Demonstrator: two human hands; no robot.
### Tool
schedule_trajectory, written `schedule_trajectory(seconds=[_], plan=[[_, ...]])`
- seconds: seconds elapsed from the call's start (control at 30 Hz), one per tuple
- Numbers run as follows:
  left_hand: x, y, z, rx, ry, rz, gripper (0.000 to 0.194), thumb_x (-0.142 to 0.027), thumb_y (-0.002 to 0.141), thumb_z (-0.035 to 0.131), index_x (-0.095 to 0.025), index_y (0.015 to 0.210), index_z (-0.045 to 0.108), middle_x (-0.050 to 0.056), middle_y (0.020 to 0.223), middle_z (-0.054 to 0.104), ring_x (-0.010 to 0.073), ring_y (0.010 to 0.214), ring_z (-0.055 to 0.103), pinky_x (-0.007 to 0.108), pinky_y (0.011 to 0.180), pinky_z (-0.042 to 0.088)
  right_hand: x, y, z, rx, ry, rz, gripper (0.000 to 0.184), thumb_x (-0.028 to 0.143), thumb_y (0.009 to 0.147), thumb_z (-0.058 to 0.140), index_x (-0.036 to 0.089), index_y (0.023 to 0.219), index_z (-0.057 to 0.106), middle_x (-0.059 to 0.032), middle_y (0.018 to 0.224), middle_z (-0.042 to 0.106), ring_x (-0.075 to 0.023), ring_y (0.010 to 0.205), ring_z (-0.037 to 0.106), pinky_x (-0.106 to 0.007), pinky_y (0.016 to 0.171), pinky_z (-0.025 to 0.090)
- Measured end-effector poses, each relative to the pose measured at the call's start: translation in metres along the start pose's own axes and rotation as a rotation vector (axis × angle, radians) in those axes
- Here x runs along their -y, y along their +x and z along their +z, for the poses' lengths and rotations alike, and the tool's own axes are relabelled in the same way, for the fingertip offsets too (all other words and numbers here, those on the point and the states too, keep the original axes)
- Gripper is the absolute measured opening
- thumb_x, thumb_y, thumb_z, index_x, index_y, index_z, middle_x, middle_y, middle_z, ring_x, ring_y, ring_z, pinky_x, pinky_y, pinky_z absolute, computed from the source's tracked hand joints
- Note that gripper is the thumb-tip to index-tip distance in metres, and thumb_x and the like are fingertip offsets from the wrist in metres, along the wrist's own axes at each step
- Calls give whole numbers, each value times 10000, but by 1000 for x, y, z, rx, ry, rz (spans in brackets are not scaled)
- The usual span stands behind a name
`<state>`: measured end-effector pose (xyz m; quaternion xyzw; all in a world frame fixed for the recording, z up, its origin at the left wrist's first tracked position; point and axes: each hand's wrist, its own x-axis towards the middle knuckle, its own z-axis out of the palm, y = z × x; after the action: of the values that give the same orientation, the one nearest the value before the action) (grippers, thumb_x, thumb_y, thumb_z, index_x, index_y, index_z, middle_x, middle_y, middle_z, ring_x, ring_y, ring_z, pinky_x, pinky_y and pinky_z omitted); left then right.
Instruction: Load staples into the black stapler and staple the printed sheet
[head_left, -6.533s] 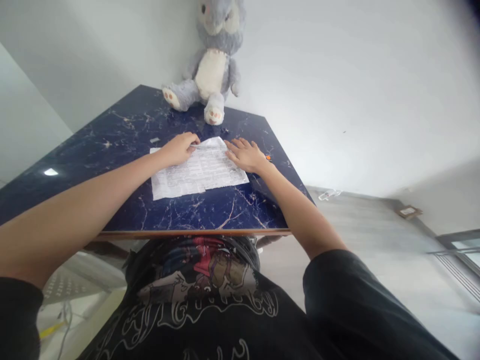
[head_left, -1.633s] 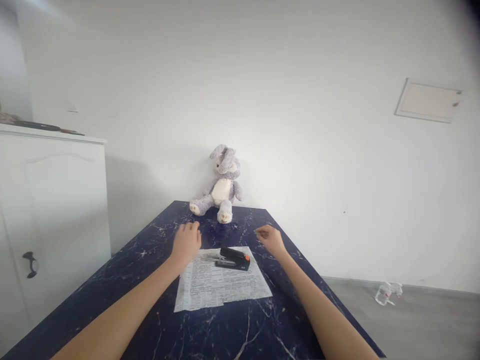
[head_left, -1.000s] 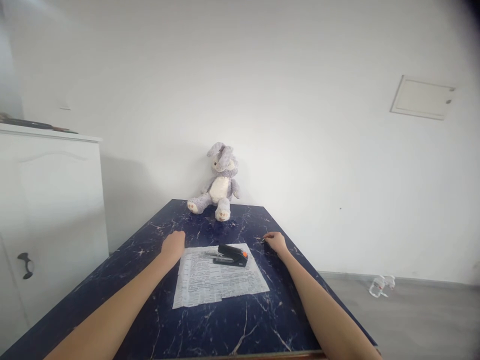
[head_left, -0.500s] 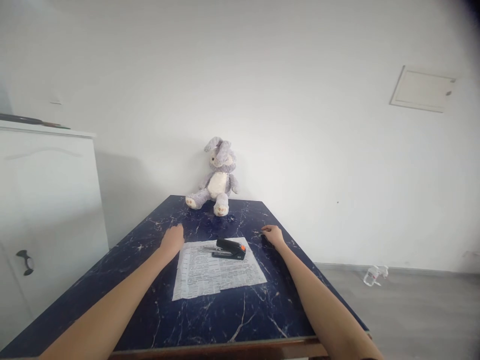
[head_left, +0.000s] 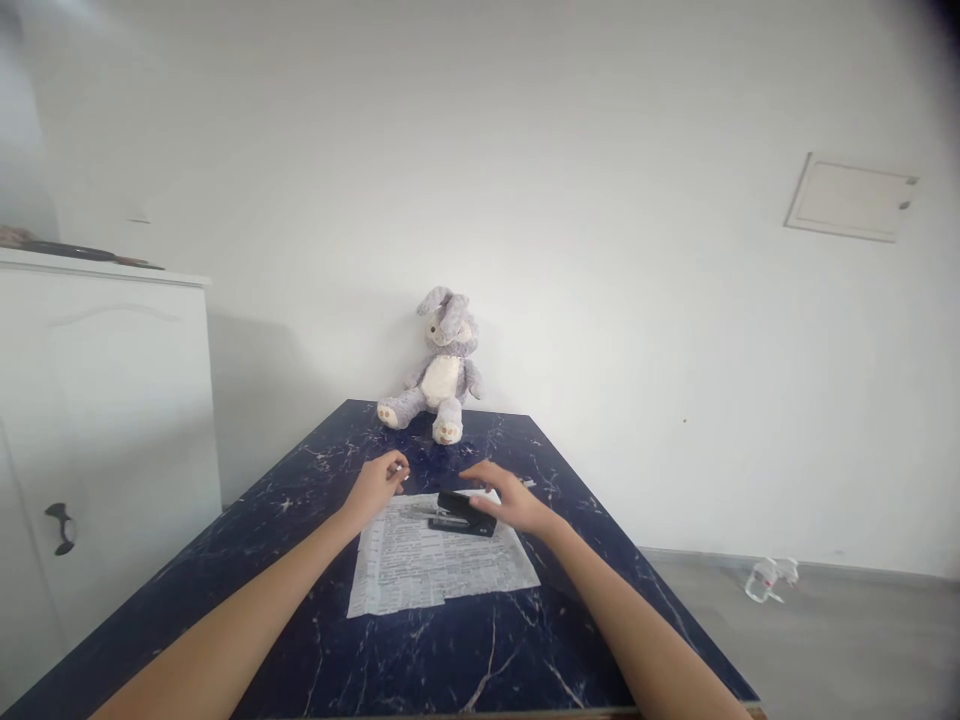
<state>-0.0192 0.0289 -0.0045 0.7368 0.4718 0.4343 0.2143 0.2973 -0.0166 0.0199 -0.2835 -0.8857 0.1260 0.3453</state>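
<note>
A black stapler [head_left: 459, 525] lies on a printed sheet of paper [head_left: 420, 570], its top arm raised at an angle from its base. Over the stapler's right end reaches my right hand [head_left: 511, 497], fingers apart and thumb close to the top arm; whether it touches, I cannot tell. My left hand [head_left: 377, 486] is at the sheet's upper left edge, fingers curled together. Something small and whitish shows at its fingertips, too small to name.
At the far end of the dark blue marbled table [head_left: 315, 640] a grey plush rabbit [head_left: 444, 375] sits against the wall. To the left stands a white cabinet [head_left: 127, 400]. Clear plastic bottles [head_left: 763, 580] lie on the floor at right.
Both hands have moved inward: the left from beside the sheet to its upper edge, the right from the table's right side to over the stapler. The view has tilted slightly.
</note>
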Motion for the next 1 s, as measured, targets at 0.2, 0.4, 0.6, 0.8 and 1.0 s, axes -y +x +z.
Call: schedule_trajectory(seconds=[0.2,0.4,0.6,0.8,1.0], plan=[[-7,-5,1,33,4,35,342,-544,939,593,-214,857,636,11,704,707,216,629,734,306,666,510,26,1,14,267,-42,-37,743,549,960,711,254,1587,442,-149,1441,608,-305,1304,591,-448,1113,478],[-20,-11,3,103,-48,25,483,-631,972,552,-202,758,612,15,647,701,181,501,673,291,586,500,14,-3,24,187,-137,54,757,420,971,696,264,1631,362,-156,1531,581,-314,1327,618,-453,1107,496],[-20,-9,8,135,-259,-16,461,-648,868,693,-193,936,665,52,787,751,223,669,760,273,546,548,15,0,43,39,-270,142,590,363,989,646,245,1541,473,-136,1356,711,-297,1191,709,-415,998,557],[-7,-4,18,177,-305,-60,521,-683,863,688,-175,980,678,95,879,775,222,708,767,295,574,594,16,0,46,68,-267,122,547,332,979,656,226,1495,510,-139,1425,675,-303,1232,692,-418,1017,549],[-5,-3,20,222,-291,-56,527,-683,883,687,-168,991,717,86,818,770,222,688,756,305,588,597,15,1,47,84,-310,143,465,299,963,681,218,1407,566,-127,1261,742,-287,1110,728,-364,915,549]])
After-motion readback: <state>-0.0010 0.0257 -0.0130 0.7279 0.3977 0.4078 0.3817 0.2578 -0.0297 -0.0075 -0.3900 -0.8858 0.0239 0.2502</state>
